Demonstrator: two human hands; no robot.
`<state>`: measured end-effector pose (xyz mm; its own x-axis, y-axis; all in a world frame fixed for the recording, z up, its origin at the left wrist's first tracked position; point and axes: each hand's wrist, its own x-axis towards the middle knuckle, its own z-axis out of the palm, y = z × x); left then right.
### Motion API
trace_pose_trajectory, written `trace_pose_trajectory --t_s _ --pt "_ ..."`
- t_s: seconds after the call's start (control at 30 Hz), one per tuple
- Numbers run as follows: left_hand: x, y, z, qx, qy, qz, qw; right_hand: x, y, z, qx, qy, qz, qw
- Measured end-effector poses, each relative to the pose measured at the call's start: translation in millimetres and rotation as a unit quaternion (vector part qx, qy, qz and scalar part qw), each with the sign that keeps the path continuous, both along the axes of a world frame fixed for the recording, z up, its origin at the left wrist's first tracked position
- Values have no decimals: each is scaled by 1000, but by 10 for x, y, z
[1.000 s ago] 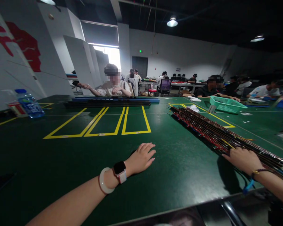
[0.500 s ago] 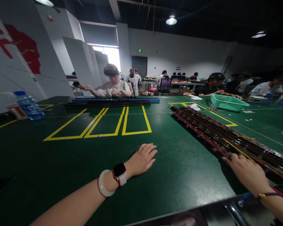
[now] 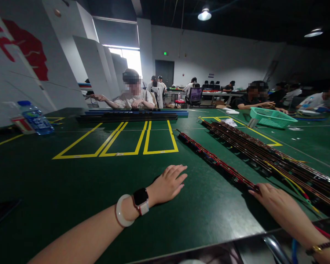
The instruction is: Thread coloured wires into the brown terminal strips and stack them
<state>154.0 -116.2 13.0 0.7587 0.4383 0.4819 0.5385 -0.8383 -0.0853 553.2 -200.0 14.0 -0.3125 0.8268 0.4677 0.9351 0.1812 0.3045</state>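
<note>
My left hand [image 3: 167, 183] lies on the green tabletop, palm down with the fingers stretched out, holding nothing. A long dark strip wrapped with red and blue wires [image 3: 214, 158] runs diagonally from the table's middle to my right hand [image 3: 275, 201]. The fingers of that hand are closed around its near end; the thumb shows at the side and the other fingertips are hidden. To the right of this strip, apart from it, lies a pile of similar long strips [image 3: 253, 150] with brown edges. Yellow and green wires [image 3: 288, 178] stick up from the pile's near part.
Yellow tape outlines [image 3: 121, 154] mark the table ahead. Black and blue long bars [image 3: 132, 115] lie at the far edge before a seated co-worker [image 3: 134, 95]. A green basket [image 3: 275, 119] stands far right; a water bottle [image 3: 35, 117] is at left.
My right hand has pulled the red-wired strip away from the pile, to the left, opening a gap between them. The left hand rests as before; the view has shifted slightly.
</note>
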Motion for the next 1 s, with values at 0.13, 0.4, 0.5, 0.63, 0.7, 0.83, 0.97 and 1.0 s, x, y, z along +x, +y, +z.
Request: trace_pose_trajectory --t_s 0.13,0.4,0.5,0.63,0.7,0.83,0.97,1.0 --pt "11 -41 10 37 -11 -8 999 -503 123 78 -11 -42 79 996" --pt "-2 -108 -3 133 -13 -78 988 -1396 417 356 -19 -91 159 983" --pt "-10 -105 -19 140 -21 -76 987 -1456 530 535 -18 -97 177 979" --pt "-27 -96 -24 139 -42 -82 986 -1446 785 776 -32 -123 190 973" --pt "-35 -101 -17 137 -41 -94 985 -1503 940 837 -42 -136 192 971" --pt "-50 -125 -8 149 -30 -115 982 -1809 1240 778 -71 -132 197 969" --pt "-58 -135 -28 163 -30 -115 979 -2264 1473 599 -123 -107 217 963" --pt "-60 -133 -34 163 -32 -114 979 -2380 1519 555 -133 -99 225 960"
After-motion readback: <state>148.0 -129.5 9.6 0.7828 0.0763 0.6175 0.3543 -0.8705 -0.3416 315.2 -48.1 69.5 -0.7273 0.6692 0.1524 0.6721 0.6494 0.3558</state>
